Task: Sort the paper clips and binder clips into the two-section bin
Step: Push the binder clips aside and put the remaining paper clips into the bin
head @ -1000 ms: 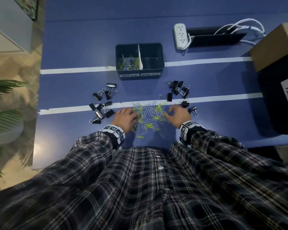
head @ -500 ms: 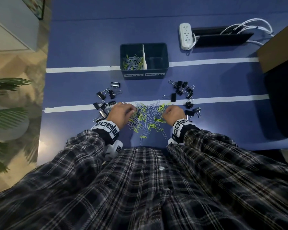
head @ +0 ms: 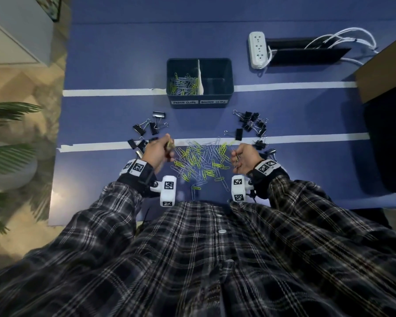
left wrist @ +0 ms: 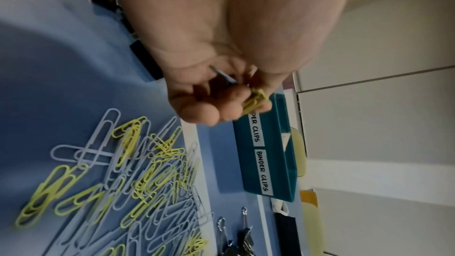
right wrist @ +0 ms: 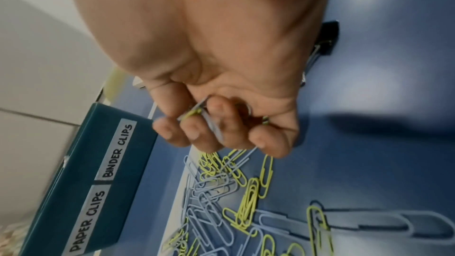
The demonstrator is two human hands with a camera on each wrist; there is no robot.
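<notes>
both hands lifted off pile w/ clips: left hand [head: 157, 151] fingers curled on yellow clips [left wrist: 255, 100], right hand [head: 244, 160] likewise. pile [head: 200, 160] on desk [head: 114, 120], axes mixed; bin [head: 199, 83] beyond.

Right hand [right wrist: 221, 85] clutches paper clips [right wrist: 211, 124] above the pile [right wrist: 234, 201]; bin [right wrist: 81, 182] nearby.

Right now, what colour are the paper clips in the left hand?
Mostly yellow-green paper clips, with one bluish one, held in the left hand; left wrist view shows it best.
</notes>
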